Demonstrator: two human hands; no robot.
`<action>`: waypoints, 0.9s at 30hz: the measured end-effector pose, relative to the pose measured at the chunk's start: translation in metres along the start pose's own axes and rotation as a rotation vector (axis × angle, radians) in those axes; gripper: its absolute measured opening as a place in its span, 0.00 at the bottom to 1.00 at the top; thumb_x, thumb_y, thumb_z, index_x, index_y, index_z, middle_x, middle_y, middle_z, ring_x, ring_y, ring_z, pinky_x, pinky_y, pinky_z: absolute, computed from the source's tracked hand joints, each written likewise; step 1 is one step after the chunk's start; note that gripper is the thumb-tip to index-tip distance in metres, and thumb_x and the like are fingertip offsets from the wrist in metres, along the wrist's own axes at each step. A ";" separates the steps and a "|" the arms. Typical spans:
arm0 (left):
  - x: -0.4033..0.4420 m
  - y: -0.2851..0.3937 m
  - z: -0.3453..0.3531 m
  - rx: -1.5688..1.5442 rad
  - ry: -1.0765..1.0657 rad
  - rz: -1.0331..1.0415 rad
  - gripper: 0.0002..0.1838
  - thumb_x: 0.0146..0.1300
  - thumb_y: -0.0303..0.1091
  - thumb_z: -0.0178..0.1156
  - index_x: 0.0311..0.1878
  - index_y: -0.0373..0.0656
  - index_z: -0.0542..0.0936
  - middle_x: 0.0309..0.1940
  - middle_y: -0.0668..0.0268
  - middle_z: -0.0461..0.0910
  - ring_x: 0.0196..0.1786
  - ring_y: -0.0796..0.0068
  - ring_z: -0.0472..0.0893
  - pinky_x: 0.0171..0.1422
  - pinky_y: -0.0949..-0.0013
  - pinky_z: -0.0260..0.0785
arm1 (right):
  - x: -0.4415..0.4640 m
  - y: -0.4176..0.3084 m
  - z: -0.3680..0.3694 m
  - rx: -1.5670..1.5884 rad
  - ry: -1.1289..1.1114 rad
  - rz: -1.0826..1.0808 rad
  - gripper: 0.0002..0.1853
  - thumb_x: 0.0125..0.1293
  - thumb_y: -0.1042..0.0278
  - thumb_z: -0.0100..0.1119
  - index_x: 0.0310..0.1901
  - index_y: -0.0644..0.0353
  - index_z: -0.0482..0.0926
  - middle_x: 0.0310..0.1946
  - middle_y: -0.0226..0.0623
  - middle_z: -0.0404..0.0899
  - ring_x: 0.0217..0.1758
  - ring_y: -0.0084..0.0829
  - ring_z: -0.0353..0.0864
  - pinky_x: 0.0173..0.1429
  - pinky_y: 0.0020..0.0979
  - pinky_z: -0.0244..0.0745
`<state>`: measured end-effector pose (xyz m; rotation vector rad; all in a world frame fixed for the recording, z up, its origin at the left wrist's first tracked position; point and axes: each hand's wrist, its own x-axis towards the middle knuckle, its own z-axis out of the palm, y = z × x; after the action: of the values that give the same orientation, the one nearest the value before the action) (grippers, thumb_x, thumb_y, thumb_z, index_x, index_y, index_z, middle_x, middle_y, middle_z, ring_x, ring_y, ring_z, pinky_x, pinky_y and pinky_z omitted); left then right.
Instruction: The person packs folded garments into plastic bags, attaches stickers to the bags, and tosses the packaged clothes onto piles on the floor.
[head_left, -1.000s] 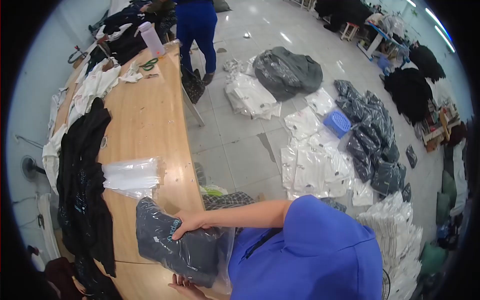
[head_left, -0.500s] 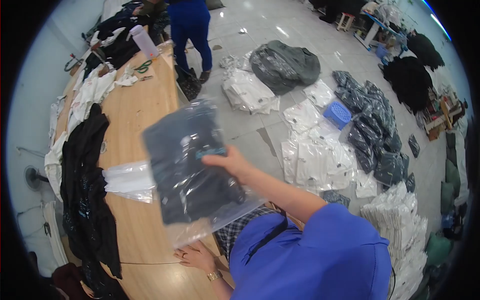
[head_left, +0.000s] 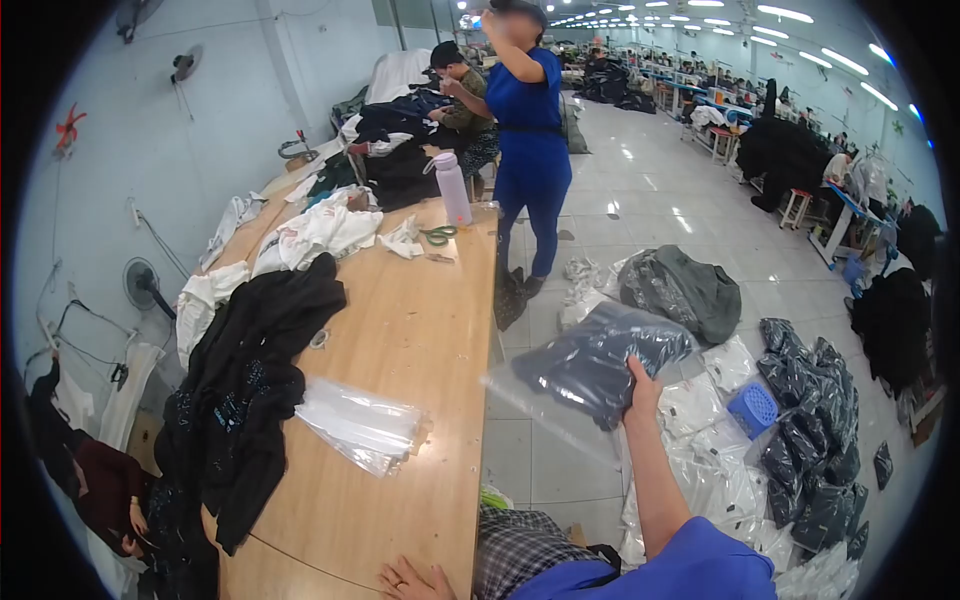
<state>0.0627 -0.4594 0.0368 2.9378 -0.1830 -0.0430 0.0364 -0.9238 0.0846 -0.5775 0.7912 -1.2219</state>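
Note:
My right hand (head_left: 643,394) grips a dark folded garment in a clear plastic bag (head_left: 600,362), held out over the floor to the right of the table. The bag is tilted, and its loose clear end hangs toward the table. With fingers spread, my left hand (head_left: 415,580) rests flat on the wooden table (head_left: 400,350) at its near edge. Ahead of it on the tabletop lies a stack of clear plastic bags (head_left: 362,422). Black garments (head_left: 250,385) are spread along the table's left side.
White bagged garments (head_left: 690,425), dark bagged garments (head_left: 815,430), a blue basket (head_left: 752,410) and a large grey bundle (head_left: 685,293) cover the floor at right. Green scissors (head_left: 438,236) and a pink bottle (head_left: 453,188) are farther up the table. A person in blue (head_left: 530,130) stands beyond.
The bagged garment has moved from above the table out to the right, over the floor. My left hand stays on the table. The view has tilted up, showing more of the room.

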 end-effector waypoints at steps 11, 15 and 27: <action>0.005 0.010 -0.009 0.024 -0.058 -0.051 0.40 0.63 0.59 0.52 0.72 0.42 0.60 0.72 0.40 0.52 0.74 0.37 0.49 0.74 0.37 0.38 | 0.217 0.160 -0.074 -0.713 0.284 0.188 0.37 0.56 0.52 0.66 0.63 0.61 0.65 0.43 0.46 0.80 0.39 0.35 0.84 0.33 0.37 0.79; 0.003 -0.005 0.013 -0.021 -0.014 -0.073 0.39 0.62 0.54 0.56 0.72 0.45 0.59 0.74 0.47 0.50 0.77 0.45 0.43 0.75 0.37 0.32 | 0.131 0.195 -0.143 -1.119 -0.258 0.427 0.28 0.62 0.53 0.59 0.61 0.58 0.70 0.34 0.42 0.82 0.25 0.35 0.84 0.25 0.35 0.77; 0.020 -0.043 0.013 -0.266 0.087 -0.012 0.25 0.61 0.47 0.60 0.59 0.45 0.74 0.67 0.51 0.63 0.74 0.45 0.52 0.74 0.37 0.35 | -0.071 0.215 -0.300 -1.753 -0.901 0.650 0.16 0.60 0.57 0.63 0.43 0.59 0.83 0.32 0.39 0.83 0.28 0.29 0.83 0.28 0.33 0.79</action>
<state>0.0877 -0.4222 0.0157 2.6697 -0.1352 0.0544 -0.0831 -0.7922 -0.2464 -1.8707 0.9550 0.6625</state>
